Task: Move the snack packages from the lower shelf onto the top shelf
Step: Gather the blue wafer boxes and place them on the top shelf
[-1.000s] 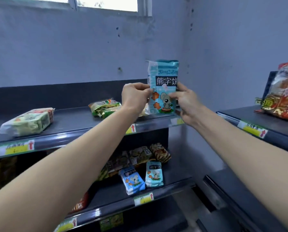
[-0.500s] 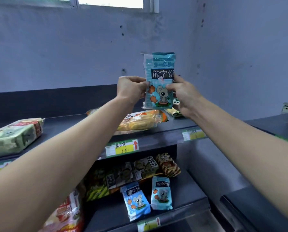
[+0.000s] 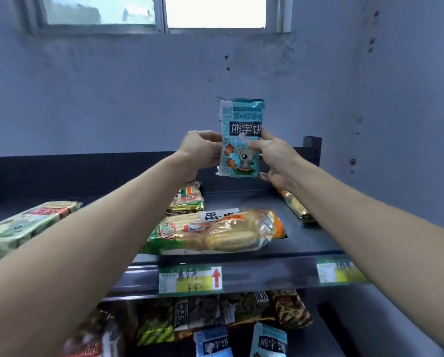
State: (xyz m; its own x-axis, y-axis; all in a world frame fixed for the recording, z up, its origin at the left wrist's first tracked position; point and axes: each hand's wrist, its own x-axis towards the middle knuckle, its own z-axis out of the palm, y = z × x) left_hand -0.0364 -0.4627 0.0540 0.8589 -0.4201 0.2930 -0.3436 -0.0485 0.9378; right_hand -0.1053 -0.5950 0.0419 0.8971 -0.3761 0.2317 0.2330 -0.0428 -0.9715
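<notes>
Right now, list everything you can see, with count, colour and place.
held biscuit packet: one, blue, upright above the top shelf
spare biscuit packets: two, blue, front of lower shelf
mixed dark packs: several, lower shelf rear
biscuit bag: one, clear with orange and green, top shelf front
green pack: one, top shelf left
orange-green pack: one, behind the biscuit bag
gold pack: one, top shelf right
price labels: two, green-yellow, top shelf edge
window: one, bright, above
left grip, right grip: pinch the held biscuit packet's sides
</notes>
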